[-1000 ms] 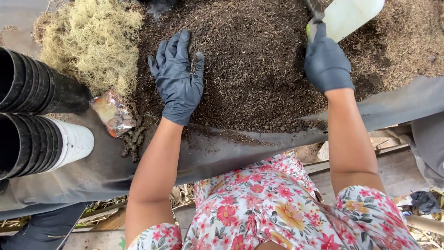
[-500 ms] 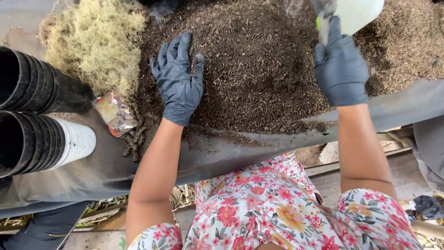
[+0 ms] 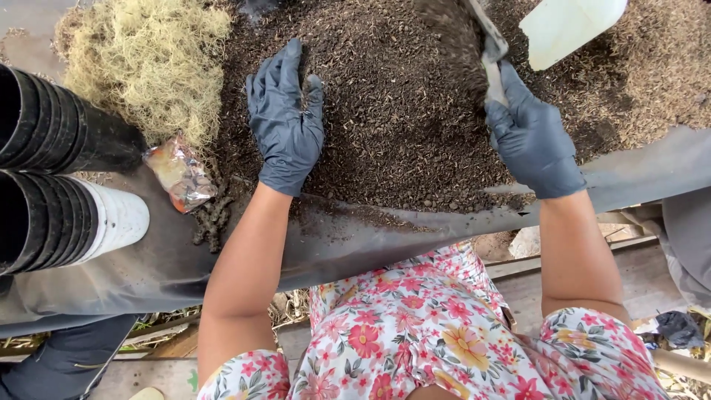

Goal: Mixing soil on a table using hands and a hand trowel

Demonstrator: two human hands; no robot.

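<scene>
A: Where were the hands?

B: I noted the left hand (image 3: 285,122) lying flat and open on the dark potting mix (image 3: 400,111), centre frame, gripping nothing. The right hand (image 3: 535,141) was closed round a trowel handle (image 3: 492,70), upper right, blade (image 3: 570,26) raised.

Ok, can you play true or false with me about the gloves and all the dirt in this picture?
1. Both hands wear dark gloves. True: the left hand and the right hand are both gloved.
2. The left hand holds a scoop. False: it lies flat on the dark soil; the right hand grips the scoop handle.
3. The pale moss lies left of the soil. True.
4. The stacked black pots stand upright. False: they lie on their sides.
5. The small crinkly packet lies beside the right hand. False: it lies nearer the left hand.
</scene>
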